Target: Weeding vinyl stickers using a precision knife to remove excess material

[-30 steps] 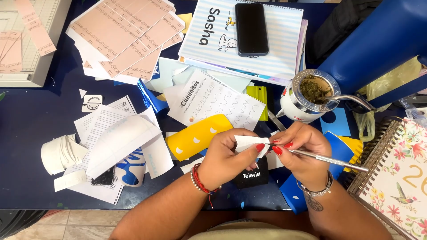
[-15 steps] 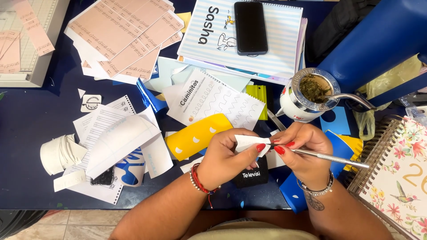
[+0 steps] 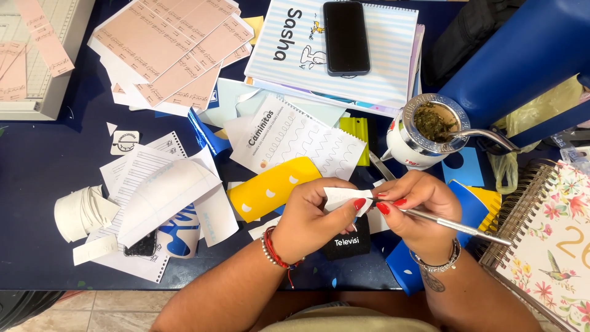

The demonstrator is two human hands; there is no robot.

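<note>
My left hand [image 3: 310, 215] pinches a small white piece of paper [image 3: 341, 198] just above the dark blue table [image 3: 37, 166], near its front edge. My right hand [image 3: 418, 212] holds a thin silver pointed tool [image 3: 458, 226] like a pen, its tip against the paper's right edge, and its fingers also touch the paper. Both hands meet over a small black card [image 3: 347, 243]. A yellow vinyl sheet with white crescents [image 3: 270, 187] lies just left of my left hand.
A white cup of green herb with a metal straw [image 3: 427, 132] stands close behind my right hand. A floral spiral notebook [image 3: 550, 240] lies at right. A phone [image 3: 346, 37] rests on a striped notebook [image 3: 393, 61]. Loose papers, pink label sheets [image 3: 166, 49] and a paper roll [image 3: 80, 212] cover the left.
</note>
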